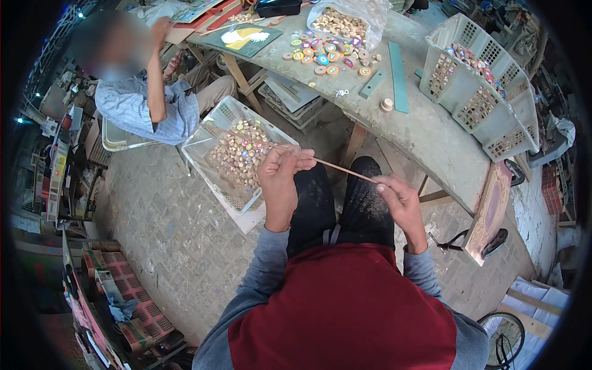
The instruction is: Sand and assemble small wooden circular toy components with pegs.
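I hold a thin wooden stick [339, 168] over my lap with both hands. My left hand [279, 179] pinches its left end near the fingertips. My right hand [401, 200] grips its right end. The stick runs slightly downward from left to right above my dark trousers. Just beyond my left hand sits a white plastic basket [216, 126] filled with several small round wooden discs [240, 154], some painted in bright colours.
A grey workbench [425, 129] curves across the top right, bearing painted discs [324, 54], a clear bag of plain discs [342, 24] and a second white basket [478, 86]. Another person [145, 98] sits at upper left. Paved floor lies below; a bicycle wheel [502, 339] shows at lower right.
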Motion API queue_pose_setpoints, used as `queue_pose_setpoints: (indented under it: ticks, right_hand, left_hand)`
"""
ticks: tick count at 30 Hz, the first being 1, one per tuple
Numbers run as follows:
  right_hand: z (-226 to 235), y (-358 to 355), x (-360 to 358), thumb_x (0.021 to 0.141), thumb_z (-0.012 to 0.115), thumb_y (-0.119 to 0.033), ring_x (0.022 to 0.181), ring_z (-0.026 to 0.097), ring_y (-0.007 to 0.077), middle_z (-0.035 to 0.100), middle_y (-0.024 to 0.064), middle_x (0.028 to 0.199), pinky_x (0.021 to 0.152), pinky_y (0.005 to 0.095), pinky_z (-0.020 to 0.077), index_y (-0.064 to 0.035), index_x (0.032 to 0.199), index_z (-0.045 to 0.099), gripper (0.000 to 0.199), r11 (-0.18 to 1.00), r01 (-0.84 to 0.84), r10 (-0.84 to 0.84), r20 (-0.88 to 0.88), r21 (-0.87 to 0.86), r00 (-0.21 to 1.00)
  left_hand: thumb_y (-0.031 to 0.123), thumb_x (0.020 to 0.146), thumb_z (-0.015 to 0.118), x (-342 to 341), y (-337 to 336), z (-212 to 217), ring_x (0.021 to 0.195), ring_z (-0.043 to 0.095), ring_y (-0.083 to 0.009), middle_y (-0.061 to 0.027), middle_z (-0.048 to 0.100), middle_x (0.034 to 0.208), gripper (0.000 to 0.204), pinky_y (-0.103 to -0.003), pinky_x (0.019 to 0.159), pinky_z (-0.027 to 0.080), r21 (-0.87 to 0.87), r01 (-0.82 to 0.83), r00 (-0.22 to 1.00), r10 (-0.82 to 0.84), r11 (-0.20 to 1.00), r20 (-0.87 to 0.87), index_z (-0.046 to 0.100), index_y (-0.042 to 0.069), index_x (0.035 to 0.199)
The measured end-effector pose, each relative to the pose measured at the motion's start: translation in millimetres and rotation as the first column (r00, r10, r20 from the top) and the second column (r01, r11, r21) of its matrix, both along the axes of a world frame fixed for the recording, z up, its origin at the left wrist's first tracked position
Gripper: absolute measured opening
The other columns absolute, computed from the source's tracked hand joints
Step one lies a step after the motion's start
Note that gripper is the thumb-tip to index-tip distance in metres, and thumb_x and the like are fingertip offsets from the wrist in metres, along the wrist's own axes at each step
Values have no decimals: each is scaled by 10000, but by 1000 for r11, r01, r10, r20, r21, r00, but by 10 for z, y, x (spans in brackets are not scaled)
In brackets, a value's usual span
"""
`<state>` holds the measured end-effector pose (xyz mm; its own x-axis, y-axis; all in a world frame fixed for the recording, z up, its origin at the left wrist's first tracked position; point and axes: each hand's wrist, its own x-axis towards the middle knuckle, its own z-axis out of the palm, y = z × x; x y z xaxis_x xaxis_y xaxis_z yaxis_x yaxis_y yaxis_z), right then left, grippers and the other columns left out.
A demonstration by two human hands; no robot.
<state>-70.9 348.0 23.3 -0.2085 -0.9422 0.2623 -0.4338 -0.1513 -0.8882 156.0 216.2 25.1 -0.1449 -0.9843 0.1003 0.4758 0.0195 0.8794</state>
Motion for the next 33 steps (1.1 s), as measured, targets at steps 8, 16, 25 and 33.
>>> queue_pose_setpoints:
  ticks: [8,16,25,33]
  right_hand:
    - [-221,-5,83,869,615,-71,699,660,322,655,168,795,636,376,504,-1,960,703,145,992,116,-107,-166,44,980]
    - [-355,-50,207,853,541,-7,659,649,310,659,177,786,616,375,507,7,976,706,206,999,32,-32,-28,12,999]
    - [-516,-27,209,894,515,-8,674,624,216,689,140,871,643,332,501,11,1049,704,245,995,-83,78,102,49,992]
    - [-711,24,304,957,486,-66,710,591,125,654,88,815,664,296,489,3,1112,697,271,979,-181,147,297,90,944]
  left_hand:
    - [78,1037,548,-85,137,95,778,730,-217,-224,726,966,169,-326,746,605,-186,64,976,-23,981,218,627,-71,1026]
    - [64,1035,540,-103,149,65,777,729,-209,-216,734,953,162,-313,762,584,-196,56,968,-6,979,251,624,-71,1006]
    - [79,1064,497,-53,208,168,772,731,-194,-190,737,931,218,-295,752,582,-277,93,932,14,956,361,622,-84,991]
    - [127,1085,467,-34,217,160,746,720,-183,-189,741,898,284,-285,713,557,-303,77,917,52,950,395,628,-90,1000]
